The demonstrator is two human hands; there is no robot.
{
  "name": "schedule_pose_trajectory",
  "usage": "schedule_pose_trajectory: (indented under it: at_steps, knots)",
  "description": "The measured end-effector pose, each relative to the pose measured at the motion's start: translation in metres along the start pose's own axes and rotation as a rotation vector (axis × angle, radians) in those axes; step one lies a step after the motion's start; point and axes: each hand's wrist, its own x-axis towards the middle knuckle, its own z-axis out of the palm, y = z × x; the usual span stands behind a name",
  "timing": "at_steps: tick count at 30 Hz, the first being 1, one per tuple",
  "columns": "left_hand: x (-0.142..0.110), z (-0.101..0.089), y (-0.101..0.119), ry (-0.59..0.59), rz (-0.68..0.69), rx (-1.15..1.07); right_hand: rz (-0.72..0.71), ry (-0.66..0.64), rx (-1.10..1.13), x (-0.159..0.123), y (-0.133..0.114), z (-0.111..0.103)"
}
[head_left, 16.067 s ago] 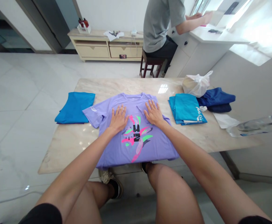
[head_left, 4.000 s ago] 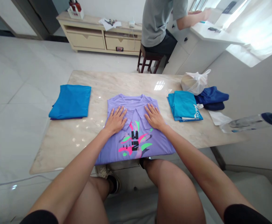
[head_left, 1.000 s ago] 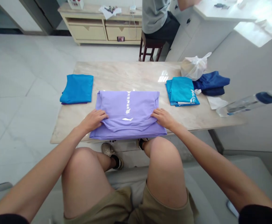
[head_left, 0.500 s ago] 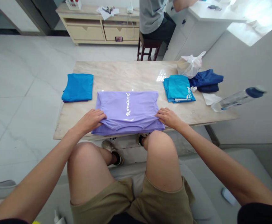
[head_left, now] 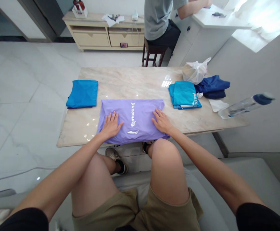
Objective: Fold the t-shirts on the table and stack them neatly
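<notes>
The left hand [head_left: 111,126] and right hand [head_left: 162,122] both lie flat on a folded lavender T-shirt [head_left: 135,110], which rests at the near edge of a marble table top [head_left: 123,85], midway along it. The left hand's fingers [head_left: 112,117] are spread apart, as are the right hand's fingers [head_left: 157,115], pressing on the cloth and clamping nothing. White lettering and a small white logo show on the shirt's upper face, between the hands and toward the right. To its left, well apart, lies a folded blue shirt [head_left: 82,94]. To its right are a folded teal shirt [head_left: 183,94], a navy garment [head_left: 212,86], a white plastic bag [head_left: 194,72], a white paper sheet [head_left: 217,105] and a clear water bottle with a dark blue cap [head_left: 245,106]. Beyond the table, a co-worker [head_left: 158,19] sits on a dark wooden stool [head_left: 154,54] at a white counter [head_left: 209,22].
</notes>
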Motion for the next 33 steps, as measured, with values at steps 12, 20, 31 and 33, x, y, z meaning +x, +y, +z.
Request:
schedule_pose_trajectory:
  at_steps: [12, 20, 31, 33]
  knots:
    - [0.042, 0.0, -0.005, 0.111, -0.069, 0.029, 0.148, 0.264, 0.104, 0.067, 0.022, 0.021]
    - [0.017, -0.029, 0.074, 0.227, 0.066, -0.015, 0.71, 0.201, 0.119, 0.129, 0.043, -0.003]
    - [-0.007, -0.025, 0.055, 0.14, 0.095, -0.003, 0.665, 0.188, 0.009, 0.143, 0.009, -0.026]
    - [-0.011, -0.022, 0.058, 0.141, 0.114, -0.004, 0.668, 0.189, 0.02, 0.144, 0.012, -0.025]
